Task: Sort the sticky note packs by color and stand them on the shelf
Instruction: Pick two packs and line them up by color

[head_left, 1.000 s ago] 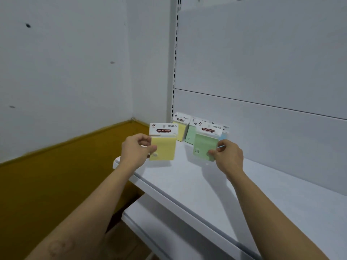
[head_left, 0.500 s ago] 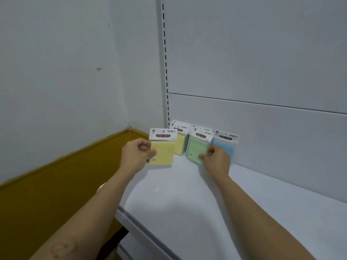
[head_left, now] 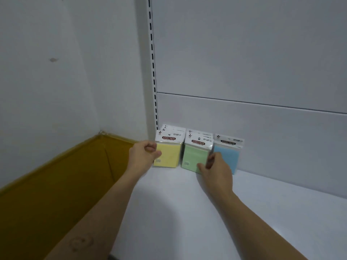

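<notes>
Three groups of sticky note packs stand against the back panel of the white shelf [head_left: 187, 212]. My left hand [head_left: 143, 153] pinches the left edge of a yellow pack [head_left: 169, 156], upright in front of other yellow packs. My right hand [head_left: 216, 170] grips the lower right corner of a green pack [head_left: 194, 156], which stands in front of other green packs. A blue pack [head_left: 228, 156] stands just right of it, its lower left part hidden by my right hand.
A slotted white upright [head_left: 153, 72] runs up behind the yellow packs. White wall with a mustard-yellow lower band [head_left: 56, 194] lies to the left. The shelf surface stretches bare to the right and toward me.
Both hands moved forward to the back of the shelf. The yellow and green packs went from held in the air to standing upright in front of their matching groups.
</notes>
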Demonstrator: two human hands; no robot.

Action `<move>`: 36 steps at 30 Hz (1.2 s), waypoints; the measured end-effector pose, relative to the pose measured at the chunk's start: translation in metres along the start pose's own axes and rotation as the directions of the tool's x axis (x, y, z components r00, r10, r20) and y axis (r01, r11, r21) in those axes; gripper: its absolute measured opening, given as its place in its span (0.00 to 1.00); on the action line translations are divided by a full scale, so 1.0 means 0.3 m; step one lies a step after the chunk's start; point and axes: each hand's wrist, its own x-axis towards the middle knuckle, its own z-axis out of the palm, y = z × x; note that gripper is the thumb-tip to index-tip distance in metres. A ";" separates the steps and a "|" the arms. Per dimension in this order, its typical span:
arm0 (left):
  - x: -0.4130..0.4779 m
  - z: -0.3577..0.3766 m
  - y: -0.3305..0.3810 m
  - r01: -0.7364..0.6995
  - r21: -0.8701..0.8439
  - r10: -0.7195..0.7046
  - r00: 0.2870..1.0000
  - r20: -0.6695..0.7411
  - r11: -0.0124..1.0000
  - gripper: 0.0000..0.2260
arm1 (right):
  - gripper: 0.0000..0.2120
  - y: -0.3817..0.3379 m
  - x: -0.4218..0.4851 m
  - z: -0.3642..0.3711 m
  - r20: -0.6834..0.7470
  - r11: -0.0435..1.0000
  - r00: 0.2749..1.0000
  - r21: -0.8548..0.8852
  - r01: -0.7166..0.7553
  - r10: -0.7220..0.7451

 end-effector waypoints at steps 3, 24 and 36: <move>0.057 0.024 -0.027 -0.050 0.011 0.050 0.997 0.054 0.999 0.09 | 0.12 -0.005 -0.006 0.007 -0.011 1.000 1.000 -0.030 0.000 -0.001; 0.096 0.078 -0.135 -0.174 -0.025 0.176 0.980 0.097 0.984 0.18 | 0.12 -0.023 -0.019 0.044 -0.140 0.989 0.980 -0.023 -0.147 0.142; 0.096 0.064 -0.133 -0.243 0.109 0.226 0.962 0.152 0.964 0.18 | 0.10 -0.043 -0.003 0.056 -0.125 0.989 0.986 -0.081 -0.122 0.111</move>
